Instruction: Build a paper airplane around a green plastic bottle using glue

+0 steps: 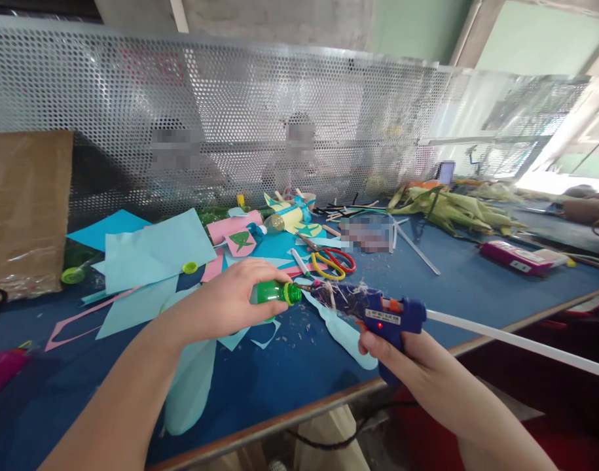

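My left hand (240, 294) is closed around a small green plastic bottle (271, 292), its uncapped neck pointing right. In my right hand (402, 356) is a blue hot glue gun (368, 304), its red light lit and a long white glue stick (515, 343) running out of its back. The gun's nozzle meets or nearly meets the bottle's mouth; exact contact is hard to tell. Strands of dried glue cling to the gun's front. Under the hands lie light-blue paper cutouts (345, 333). Scissors (331, 261) with red and yellow handles rest just beyond the bottle.
Light-blue paper sheets (154, 252), a yellow-green cap (190, 267) and pink scraps cover the left. Corn husks (456, 209) and a purple box-like item (518, 256) lie right. A perforated metal screen (279, 91) stands behind the blue table (260, 405). Another person's hand (588, 212) is far right.
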Action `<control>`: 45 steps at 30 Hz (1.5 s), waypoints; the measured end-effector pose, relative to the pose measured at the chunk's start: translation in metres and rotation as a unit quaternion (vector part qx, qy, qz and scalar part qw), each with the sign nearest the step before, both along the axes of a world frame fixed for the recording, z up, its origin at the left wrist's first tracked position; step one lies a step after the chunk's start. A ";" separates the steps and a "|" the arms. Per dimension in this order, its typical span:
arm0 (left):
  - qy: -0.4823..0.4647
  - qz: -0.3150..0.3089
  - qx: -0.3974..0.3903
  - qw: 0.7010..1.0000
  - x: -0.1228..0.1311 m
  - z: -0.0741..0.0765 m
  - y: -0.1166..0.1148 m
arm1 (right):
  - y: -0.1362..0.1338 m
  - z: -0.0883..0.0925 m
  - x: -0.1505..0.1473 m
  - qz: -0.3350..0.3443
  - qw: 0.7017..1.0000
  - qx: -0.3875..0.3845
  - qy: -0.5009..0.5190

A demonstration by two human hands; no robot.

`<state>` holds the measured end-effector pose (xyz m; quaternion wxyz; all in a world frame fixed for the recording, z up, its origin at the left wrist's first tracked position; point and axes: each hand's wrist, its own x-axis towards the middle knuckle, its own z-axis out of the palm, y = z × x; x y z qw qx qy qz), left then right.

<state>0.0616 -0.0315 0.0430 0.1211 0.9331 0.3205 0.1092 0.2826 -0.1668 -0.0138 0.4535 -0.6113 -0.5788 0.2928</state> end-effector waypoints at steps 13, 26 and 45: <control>0.002 0.012 0.003 1.000 -0.001 -0.003 0.002 | 0.006 0.000 0.002 0.021 0.999 0.017 -0.022; 0.017 0.045 -0.006 0.999 -0.003 -0.003 0.001 | 0.006 0.004 0.003 0.027 0.999 -0.030 0.010; 0.024 0.046 -0.010 0.999 -0.003 -0.003 0.003 | 0.007 0.005 0.004 0.040 0.999 -0.029 -0.008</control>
